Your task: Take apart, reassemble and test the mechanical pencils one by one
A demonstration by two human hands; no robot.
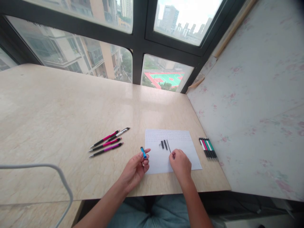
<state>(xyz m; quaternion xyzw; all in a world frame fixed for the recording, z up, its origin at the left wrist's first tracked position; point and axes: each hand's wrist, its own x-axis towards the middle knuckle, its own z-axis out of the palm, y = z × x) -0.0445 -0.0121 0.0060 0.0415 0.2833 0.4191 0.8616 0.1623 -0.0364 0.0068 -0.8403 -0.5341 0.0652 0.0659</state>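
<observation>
The left hand (135, 167) pinches a short blue pen barrel (143, 153) near the paper's left edge; the right hand (180, 163) has its fingers curled together at the near end of a thin dark rod (168, 145), though whether they grip it I cannot tell. Beneath spreads a pale tabletop (71, 126), bearing a white sheet (187, 160). Left of that lie four pens (104, 145); a row of pens (207, 148) lies to its right. On the sheet, beside the rod, sit two black tubes (165, 144) and a tiny piece (160, 144).
</observation>
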